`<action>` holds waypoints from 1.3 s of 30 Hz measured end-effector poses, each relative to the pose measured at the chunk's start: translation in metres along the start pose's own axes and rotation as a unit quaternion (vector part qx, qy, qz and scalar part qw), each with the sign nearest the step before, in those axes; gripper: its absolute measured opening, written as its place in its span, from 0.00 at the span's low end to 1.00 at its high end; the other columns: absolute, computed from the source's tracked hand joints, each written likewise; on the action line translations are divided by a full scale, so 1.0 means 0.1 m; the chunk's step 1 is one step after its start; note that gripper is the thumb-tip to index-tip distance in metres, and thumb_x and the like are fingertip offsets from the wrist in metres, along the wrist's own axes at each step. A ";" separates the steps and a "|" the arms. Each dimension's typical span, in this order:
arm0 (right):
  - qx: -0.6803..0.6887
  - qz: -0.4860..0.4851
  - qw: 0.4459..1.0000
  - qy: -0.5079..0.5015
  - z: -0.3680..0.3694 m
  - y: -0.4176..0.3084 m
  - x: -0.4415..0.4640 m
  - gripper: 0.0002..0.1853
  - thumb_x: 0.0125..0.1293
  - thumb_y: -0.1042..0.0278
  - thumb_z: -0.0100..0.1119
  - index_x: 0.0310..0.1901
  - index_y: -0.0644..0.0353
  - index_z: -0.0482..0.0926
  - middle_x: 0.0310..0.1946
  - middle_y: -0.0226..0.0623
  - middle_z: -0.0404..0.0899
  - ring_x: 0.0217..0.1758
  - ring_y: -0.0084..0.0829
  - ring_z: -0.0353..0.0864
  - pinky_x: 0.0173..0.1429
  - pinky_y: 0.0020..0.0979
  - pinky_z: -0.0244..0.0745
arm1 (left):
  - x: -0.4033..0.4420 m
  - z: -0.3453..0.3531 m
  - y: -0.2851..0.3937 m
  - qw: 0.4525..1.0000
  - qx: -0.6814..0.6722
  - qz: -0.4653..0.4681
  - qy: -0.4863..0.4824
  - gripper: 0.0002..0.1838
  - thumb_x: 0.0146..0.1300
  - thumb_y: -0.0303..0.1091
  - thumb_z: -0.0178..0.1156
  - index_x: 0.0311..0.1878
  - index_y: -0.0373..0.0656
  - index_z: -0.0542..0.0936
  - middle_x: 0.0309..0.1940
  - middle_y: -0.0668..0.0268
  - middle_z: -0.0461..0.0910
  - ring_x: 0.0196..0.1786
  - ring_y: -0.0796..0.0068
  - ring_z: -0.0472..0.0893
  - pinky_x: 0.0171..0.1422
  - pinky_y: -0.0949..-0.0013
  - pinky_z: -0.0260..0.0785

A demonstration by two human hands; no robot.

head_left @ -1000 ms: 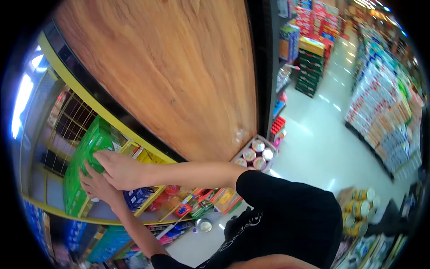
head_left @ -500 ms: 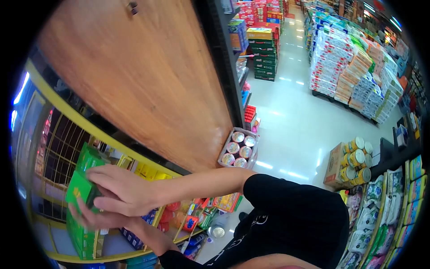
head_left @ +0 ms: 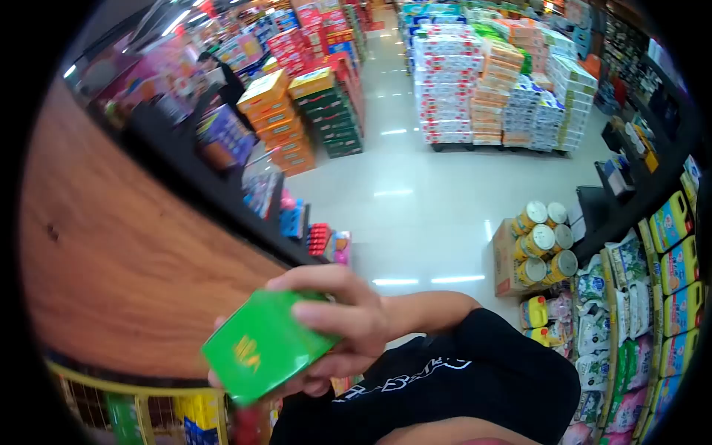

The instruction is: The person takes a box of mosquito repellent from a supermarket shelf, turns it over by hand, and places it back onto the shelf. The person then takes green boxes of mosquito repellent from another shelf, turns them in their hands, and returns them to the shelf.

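Observation:
A small green box [head_left: 271, 345] with a gold mark on its face is held up in front of my chest, tilted. My right hand [head_left: 348, 319] grips its right side, fingers bent over the edge. Mostly hidden behind and under the box is my left hand [head_left: 308, 386]; its fingertips show at the box's left edge, and it appears closed on the box from below.
A wooden counter top [head_left: 133, 245] lies at left, above a yellow wire rack [head_left: 144, 389] with packaged goods. Stacked cartons [head_left: 326, 111], paper packs [head_left: 449, 89], yellow cans [head_left: 538, 241] and right-hand shelves [head_left: 645, 297] surround the tiled aisle [head_left: 400, 193].
Both hands have come away from the rack at lower left, and the green box is now up near my chest. The view has swung toward the aisle.

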State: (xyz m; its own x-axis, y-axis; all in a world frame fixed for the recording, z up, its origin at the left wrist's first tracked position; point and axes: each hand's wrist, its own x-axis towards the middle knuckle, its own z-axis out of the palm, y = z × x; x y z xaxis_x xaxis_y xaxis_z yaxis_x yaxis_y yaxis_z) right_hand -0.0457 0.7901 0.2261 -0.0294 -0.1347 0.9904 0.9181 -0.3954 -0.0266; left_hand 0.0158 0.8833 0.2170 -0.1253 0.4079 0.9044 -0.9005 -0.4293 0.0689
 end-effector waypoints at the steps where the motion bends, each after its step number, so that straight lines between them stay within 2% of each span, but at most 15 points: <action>1: -0.016 0.033 0.999 0.001 -0.30 0.02 0.01 0.29 0.72 0.58 0.56 0.66 0.74 0.66 0.57 0.74 0.69 0.54 0.53 0.81 0.52 0.42 0.82 | -0.21 0.26 0.20 1.000 -0.015 -0.014 0.001 0.28 0.74 0.44 0.56 0.70 0.44 0.64 0.60 0.53 0.72 0.50 0.59 0.81 0.51 0.62 0.79; 4: -0.116 0.084 0.990 0.018 -1.04 0.08 0.05 0.32 0.69 0.63 0.59 0.70 0.73 0.64 0.63 0.67 0.67 0.61 0.56 0.75 0.61 0.46 0.75 | -0.69 1.03 0.79 0.998 -0.053 -0.040 0.002 0.25 0.77 0.47 0.51 0.71 0.45 0.64 0.57 0.52 0.73 0.46 0.59 0.82 0.48 0.65 0.81; 6: -0.167 0.098 0.980 0.048 -1.41 0.21 0.01 0.33 0.70 0.65 0.57 0.70 0.76 0.61 0.63 0.67 0.66 0.64 0.55 0.72 0.65 0.47 0.71 | -0.96 1.46 1.12 0.994 -0.103 -0.034 -0.019 0.26 0.76 0.46 0.52 0.72 0.50 0.63 0.60 0.50 0.68 0.53 0.48 0.79 0.54 0.52 0.79; 8: -0.152 0.147 0.973 0.090 -1.79 0.43 -0.08 0.33 0.71 0.66 0.54 0.71 0.77 0.56 0.63 0.67 0.65 0.66 0.50 0.69 0.69 0.44 0.68 | -1.20 1.90 1.33 0.988 -0.147 -0.023 -0.036 0.27 0.74 0.46 0.53 0.73 0.55 0.61 0.63 0.49 0.63 0.59 0.36 0.75 0.60 0.39 0.77; 10: -0.162 0.186 0.963 0.107 -2.07 0.66 -0.12 0.33 0.72 0.65 0.53 0.71 0.77 0.56 0.64 0.67 0.64 0.66 0.49 0.69 0.69 0.43 0.67 | -1.32 2.11 1.39 0.962 -0.203 -0.074 -0.165 0.28 0.73 0.44 0.54 0.74 0.57 0.60 0.67 0.46 0.59 0.63 0.26 0.72 0.62 0.31 0.76; 12: -0.172 0.224 0.951 0.122 -2.34 0.92 -0.19 0.33 0.72 0.64 0.53 0.71 0.77 0.56 0.64 0.66 0.64 0.66 0.48 0.68 0.69 0.42 0.67 | -1.51 2.25 1.37 0.907 -0.274 -0.147 -0.286 0.30 0.74 0.42 0.55 0.75 0.55 0.59 0.69 0.42 0.56 0.64 0.19 0.69 0.62 0.28 0.75; 16: -0.212 0.289 0.924 0.130 -2.90 1.53 -0.21 0.32 0.74 0.62 0.52 0.70 0.76 0.56 0.64 0.65 0.64 0.66 0.45 0.68 0.69 0.41 0.66 | -2.08 2.93 1.21 0.862 -0.338 -0.198 -0.322 0.29 0.74 0.39 0.56 0.75 0.55 0.59 0.70 0.38 0.54 0.67 0.13 0.62 0.65 0.24 0.70; 18: -0.251 0.286 0.920 0.096 -3.23 1.93 -0.02 0.32 0.74 0.62 0.52 0.70 0.76 0.56 0.64 0.65 0.64 0.65 0.45 0.68 0.69 0.42 0.65 | -2.25 3.47 1.13 0.855 -0.355 -0.188 -0.330 0.29 0.74 0.38 0.54 0.75 0.51 0.59 0.71 0.38 0.54 0.69 0.12 0.60 0.67 0.25 0.68; 23: -0.259 0.310 0.908 0.113 -4.04 2.87 0.21 0.31 0.75 0.61 0.49 0.69 0.75 0.54 0.64 0.63 0.63 0.64 0.44 0.68 0.69 0.44 0.63 | -2.67 4.74 0.98 0.838 -0.452 -0.102 -0.290 0.34 0.74 0.33 0.49 0.76 0.27 0.53 0.74 0.38 0.53 0.74 0.19 0.57 0.74 0.35 0.62; 25: -0.284 0.310 0.901 0.108 -4.36 3.16 0.29 0.31 0.76 0.60 0.48 0.69 0.75 0.54 0.65 0.63 0.62 0.64 0.44 0.68 0.69 0.43 0.64 | -2.77 5.12 1.08 0.775 -0.510 -0.208 -0.309 0.33 0.73 0.33 0.49 0.76 0.26 0.54 0.74 0.38 0.53 0.74 0.19 0.56 0.75 0.35 0.62; 26: -0.290 0.317 0.898 0.099 -4.53 3.29 0.35 0.31 0.76 0.61 0.47 0.70 0.76 0.53 0.65 0.62 0.61 0.64 0.43 0.68 0.69 0.42 0.64 | -2.95 5.33 1.08 0.780 -0.506 -0.179 -0.322 0.34 0.72 0.32 0.49 0.75 0.23 0.53 0.75 0.34 0.51 0.75 0.19 0.56 0.75 0.37 0.61; 28: -0.277 0.330 0.893 0.131 -4.82 3.56 0.35 0.32 0.76 0.61 0.47 0.71 0.76 0.52 0.65 0.62 0.62 0.64 0.43 0.69 0.69 0.42 0.65 | -3.24 5.68 1.07 0.805 -0.441 -0.118 -0.380 0.35 0.72 0.32 0.49 0.75 0.22 0.52 0.74 0.30 0.50 0.75 0.21 0.56 0.76 0.37 0.60; 31: -0.296 0.330 0.888 0.125 -5.40 3.94 0.32 0.33 0.76 0.61 0.48 0.72 0.76 0.51 0.65 0.62 0.62 0.64 0.42 0.69 0.69 0.41 0.65 | -3.51 6.24 1.29 0.797 -0.428 -0.140 -0.402 0.40 0.76 0.43 0.46 0.79 0.33 0.39 0.77 0.37 0.46 0.78 0.28 0.53 0.79 0.42 0.62; 37: -0.316 0.296 0.892 0.128 -6.77 4.69 0.38 0.33 0.76 0.62 0.50 0.73 0.76 0.55 0.66 0.59 0.63 0.63 0.40 0.70 0.68 0.39 0.66 | -4.21 7.49 1.88 0.728 -0.503 -0.253 -0.391 0.44 0.69 0.43 0.47 0.81 0.35 0.41 0.79 0.35 0.43 0.80 0.36 0.53 0.80 0.43 0.55; 39: -0.305 0.301 0.891 0.151 -7.22 4.93 0.55 0.32 0.75 0.63 0.51 0.72 0.76 0.56 0.66 0.58 0.63 0.64 0.40 0.70 0.68 0.39 0.66 | -4.50 7.99 2.12 0.724 -0.524 -0.263 -0.362 0.44 0.69 0.43 0.48 0.81 0.35 0.41 0.79 0.36 0.43 0.80 0.41 0.54 0.81 0.47 0.54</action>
State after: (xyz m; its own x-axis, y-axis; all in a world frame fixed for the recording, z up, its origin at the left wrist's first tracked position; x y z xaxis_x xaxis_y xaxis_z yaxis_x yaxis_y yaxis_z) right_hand 0.1195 -0.0686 0.1699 0.2057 -0.6914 0.6926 0.4202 -0.5768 -0.7006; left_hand 0.2143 -0.0352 0.1616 0.2589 -0.4002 0.8791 -0.6131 0.6352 0.4697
